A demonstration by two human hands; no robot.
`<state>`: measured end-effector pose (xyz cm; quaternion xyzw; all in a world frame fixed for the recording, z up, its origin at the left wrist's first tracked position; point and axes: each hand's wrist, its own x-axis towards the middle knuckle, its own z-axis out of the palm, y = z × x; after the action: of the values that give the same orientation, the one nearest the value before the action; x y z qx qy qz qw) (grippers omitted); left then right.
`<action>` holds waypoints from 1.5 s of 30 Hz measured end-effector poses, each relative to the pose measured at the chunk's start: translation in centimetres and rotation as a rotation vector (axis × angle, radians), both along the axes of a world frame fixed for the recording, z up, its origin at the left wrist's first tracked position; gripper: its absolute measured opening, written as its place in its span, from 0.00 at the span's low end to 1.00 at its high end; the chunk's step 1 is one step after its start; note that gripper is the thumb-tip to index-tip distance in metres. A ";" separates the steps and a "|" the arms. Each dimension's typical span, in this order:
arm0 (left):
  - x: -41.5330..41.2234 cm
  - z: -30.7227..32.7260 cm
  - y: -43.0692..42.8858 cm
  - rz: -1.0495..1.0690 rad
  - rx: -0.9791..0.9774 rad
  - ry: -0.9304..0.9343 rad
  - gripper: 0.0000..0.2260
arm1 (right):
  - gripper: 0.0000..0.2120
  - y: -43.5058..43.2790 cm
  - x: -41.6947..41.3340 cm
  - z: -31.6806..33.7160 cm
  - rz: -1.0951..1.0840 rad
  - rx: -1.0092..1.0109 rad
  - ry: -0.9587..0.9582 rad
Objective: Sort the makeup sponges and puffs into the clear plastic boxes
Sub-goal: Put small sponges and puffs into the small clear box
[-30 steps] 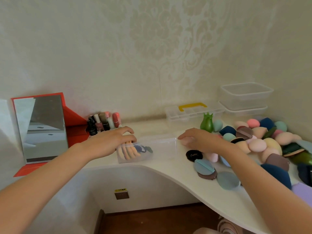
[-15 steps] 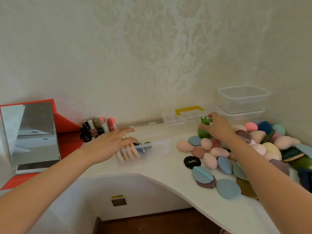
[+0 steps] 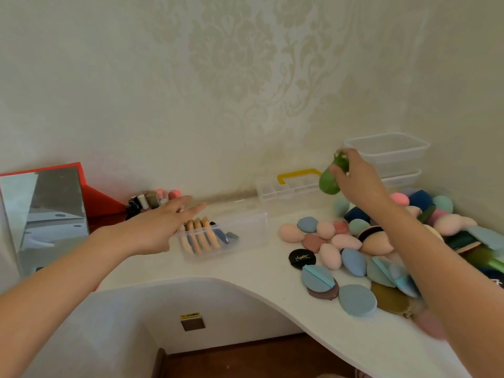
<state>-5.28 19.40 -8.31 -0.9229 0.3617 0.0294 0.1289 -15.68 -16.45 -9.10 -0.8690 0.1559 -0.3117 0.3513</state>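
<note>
green sponge [image 3: 328,181], yellow-handled organiser [image 3: 289,184], red-framed mirror [image 3: 46,214], damask-patterned wallpaper [image 3: 245,64].

A white counter [image 3: 245,271] with a curved front edge runs along the wall. At its left stand a mirror [image 3: 46,219] and small bottles [image 3: 150,201]. A clear box [image 3: 245,230] sits mid-counter, a yellow-handled case [image 3: 286,186] behind it, stacked clear tubs [image 3: 390,151] in the right corner. A pile of sponges and puffs [image 3: 354,241] covers the right side, a black puff [image 3: 302,258] at its near-left edge.
</note>
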 end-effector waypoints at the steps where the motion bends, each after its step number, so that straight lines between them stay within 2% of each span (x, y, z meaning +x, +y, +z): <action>1: -0.4 0.5 -0.5 0.019 -0.036 0.027 0.47 | 0.20 -0.1 -0.9 0.7 0.026 0.012 -0.036; 6: -3.3 2.1 -4.6 -0.024 -0.255 0.078 0.39 | 0.22 -0.8 -4.1 1.8 0.085 0.050 -0.077; 10: -5.5 2.2 -9.1 -0.143 -0.481 0.108 0.35 | 0.16 -2.0 -5.9 2.0 0.093 0.200 -0.106; 13: -7.7 1.4 -13.4 -0.282 -0.666 0.149 0.35 | 0.14 -2.4 -7.3 2.0 0.223 0.187 -0.052; 16: -10.2 -0.3 -18.6 -0.389 -0.824 0.192 0.37 | 0.12 -2.4 -7.8 1.4 0.228 0.034 0.039; 18: -11.7 -1.6 -21.8 -0.444 -0.898 0.137 0.37 | 0.23 -2.6 -7.8 0.4 0.066 -0.212 0.023; 20: -12.6 -2.7 -24.4 -0.455 -0.959 0.086 0.36 | 0.25 -3.1 -8.2 -0.5 -0.093 -0.334 -0.098; 22: -13.0 -3.4 -26.4 -0.471 -0.990 0.001 0.33 | 0.20 -3.9 -8.7 -1.1 -0.180 -0.352 -0.194; 25: -13.2 -4.0 -29.1 -0.498 -0.990 -0.106 0.27 | 0.14 -4.5 -8.8 -2.0 -0.197 -0.259 -0.219; 29: -13.5 -4.0 -31.6 -0.275 -0.820 0.036 0.18 | 0.14 -4.7 -8.8 -2.6 -0.174 -0.188 -0.240; 31: -13.4 -4.2 -32.4 -0.157 -0.768 0.111 0.15 | 0.16 -5.1 -8.9 -2.6 -0.234 -0.213 -0.135; 33: -13.4 -4.7 -33.1 -0.136 -0.774 0.128 0.13 | 0.21 -5.8 -8.8 -2.7 -0.271 -0.213 0.080; 35: -13.5 -5.3 -33.5 -0.141 -0.780 0.190 0.10 | 0.21 -6.5 -8.9 -2.9 -0.234 -0.124 0.191; 38: -13.4 -5.3 -33.7 -0.153 -0.773 0.283 0.08 | 0.18 -7.1 -9.2 -3.0 -0.115 0.019 0.101; 41: -13.5 -5.1 -33.2 -0.125 -0.886 0.408 0.07 | 0.18 -7.0 -9.2 -2.8 -0.051 0.008 -0.027; 45: -13.4 -5.2 -32.7 -0.137 -0.927 0.421 0.07 | 0.18 -6.8 -8.8 -3.2 0.005 0.042 -0.130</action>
<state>-18.73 -13.26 -13.51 -0.8314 0.4144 0.0426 -0.3676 -24.44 -23.29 -12.28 -0.8397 0.1371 -0.3632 0.3797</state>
